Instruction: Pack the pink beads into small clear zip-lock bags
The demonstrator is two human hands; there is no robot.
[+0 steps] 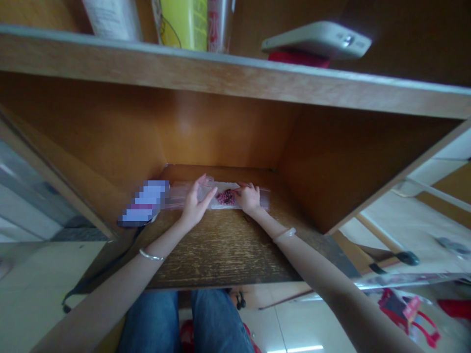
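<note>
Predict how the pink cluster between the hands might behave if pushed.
The cluster looks made of tiny pieces, so it might spread unless strung together. Their small size suggests little weight. The pale sheet beneath looks thin and might shift.

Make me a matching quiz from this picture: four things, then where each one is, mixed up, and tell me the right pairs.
1. Pink and dark bead-like pieces
2. Pale device
3. Pixelated object
4. Blue jeans

A. Below the front edge of the desk
B. Between the left hand and right hand
C. On something red
D. Beyond the left hand, on its left

Pairs: 1-B, 2-C, 3-D, 4-A
</note>
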